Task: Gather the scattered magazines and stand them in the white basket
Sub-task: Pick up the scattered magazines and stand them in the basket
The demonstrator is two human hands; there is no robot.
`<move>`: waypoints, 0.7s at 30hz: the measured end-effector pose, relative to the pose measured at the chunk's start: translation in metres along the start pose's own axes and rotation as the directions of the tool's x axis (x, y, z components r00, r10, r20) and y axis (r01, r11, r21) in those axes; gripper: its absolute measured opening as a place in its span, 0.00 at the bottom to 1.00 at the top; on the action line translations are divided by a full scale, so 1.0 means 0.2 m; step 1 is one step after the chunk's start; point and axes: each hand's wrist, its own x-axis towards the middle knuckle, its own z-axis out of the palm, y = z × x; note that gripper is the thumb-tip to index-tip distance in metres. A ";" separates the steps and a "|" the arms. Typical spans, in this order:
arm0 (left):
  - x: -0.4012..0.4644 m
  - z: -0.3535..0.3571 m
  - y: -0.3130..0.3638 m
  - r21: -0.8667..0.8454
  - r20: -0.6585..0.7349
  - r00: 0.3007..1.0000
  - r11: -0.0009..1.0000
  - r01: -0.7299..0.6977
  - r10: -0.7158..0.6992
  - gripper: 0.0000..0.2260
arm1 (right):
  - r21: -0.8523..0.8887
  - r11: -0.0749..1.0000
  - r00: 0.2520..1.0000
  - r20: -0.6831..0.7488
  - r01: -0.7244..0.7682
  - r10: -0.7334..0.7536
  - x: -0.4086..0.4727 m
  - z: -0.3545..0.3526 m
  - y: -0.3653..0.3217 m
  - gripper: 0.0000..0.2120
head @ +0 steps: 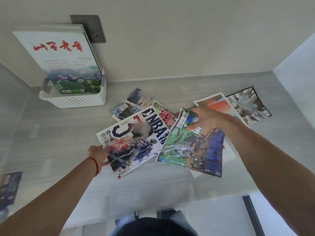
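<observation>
My left hand (pixel 97 155) is gripping the near-left edge of the NBA magazine (pixel 134 143), fingers curled onto the cover. A red string bracelet (pixel 95 163) is sitting on that wrist. My right hand (pixel 207 119) is pinching the far edge of the green-and-blue sports magazine (pixel 190 149), thumb on top, and that magazine is lifting off the pile at a tilt.

Both are lying mid-floor, overlapping. Beyond the NBA one, a landscape-cover magazine (pixel 131 103) and a red-lettered magazine (pixel 166 114) are poking out from under it. To the far right, an orange-cover magazine (pixel 219 103) is overlapping a grey leaf-pattern magazine (pixel 248 106).

The white basket (pixel 76 99) is standing far left against the wall, with a white magazine with red calligraphy (pixel 59 55) upright in it, leaning back. A dark wall socket plate (pixel 92 26) is showing behind it. Another dark magazine (pixel 9 188) is lying at the near-left edge.
</observation>
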 end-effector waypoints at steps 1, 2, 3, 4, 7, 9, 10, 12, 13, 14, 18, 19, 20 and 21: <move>-0.04 0.04 0.01 0.243 -0.059 0.991 0.964 -0.102 0.120 0.20 | -0.004 1.000 1.000 0.002 0.025 -0.025 -0.02 -0.03 -0.07 0.30; -0.10 0.07 0.03 0.399 -0.076 0.941 0.875 -0.275 0.330 0.25 | -0.024 0.997 0.998 0.004 0.068 -0.068 -0.04 -0.05 -0.16 0.26; -0.17 0.09 0.07 0.409 0.030 0.844 0.764 -0.499 0.535 0.30 | -0.056 0.991 0.993 0.011 0.121 -0.120 -0.05 -0.05 -0.25 0.24; -0.26 0.12 0.13 0.263 0.215 0.755 0.708 -0.655 0.619 0.31 | -0.088 0.981 0.985 0.023 0.172 -0.171 -0.06 -0.04 -0.35 0.25; -0.44 0.21 0.26 -0.055 0.595 0.587 0.757 -0.652 0.549 0.26 | -0.184 0.942 0.959 0.010 0.281 -0.284 -0.07 0.06 -0.61 0.25; -0.40 0.24 0.28 -0.051 0.427 0.676 0.762 -0.646 0.601 0.12 | -0.228 0.921 0.925 -0.144 0.315 -0.352 -0.07 0.14 -0.71 0.24; -0.37 0.24 0.27 -0.060 0.310 0.745 0.795 -0.604 0.590 0.06 | -0.241 0.923 0.892 -0.271 0.301 -0.362 -0.08 0.18 -0.72 0.25; -0.29 0.21 0.22 -0.206 0.183 0.846 0.861 -0.465 0.500 0.05 | -0.179 0.970 0.828 -0.510 0.163 -0.233 -0.10 0.27 -0.70 0.29; -0.27 0.18 0.20 -0.347 0.175 0.894 0.876 -0.336 0.412 0.05 | -0.066 0.995 0.818 -0.566 0.075 -0.099 -0.11 0.33 -0.67 0.29; -0.25 0.14 0.18 -0.481 0.194 0.924 0.853 -0.202 0.328 0.08 | 0.076 0.997 0.824 -0.564 -0.017 0.057 -0.12 0.39 -0.63 0.30; -0.24 0.01 0.11 -0.747 0.334 0.922 0.651 0.133 0.194 0.05 | 0.621 0.746 0.875 -0.195 -0.240 0.444 -0.15 0.65 -0.56 0.43; -0.24 -0.01 0.10 -0.772 0.372 0.908 0.607 0.187 0.194 0.03 | 0.750 0.611 0.885 -0.075 -0.254 0.460 -0.14 0.68 -0.60 0.44; -0.25 -0.03 0.09 -0.790 0.403 0.892 0.569 0.227 0.205 0.02 | 0.871 0.429 0.897 0.030 -0.240 0.441 -0.12 0.70 -0.64 0.41; -0.26 -0.05 0.08 -0.804 0.423 0.880 0.538 0.255 0.215 0.02 | 0.948 0.236 0.914 0.109 -0.214 0.392 -0.09 0.71 -0.69 0.35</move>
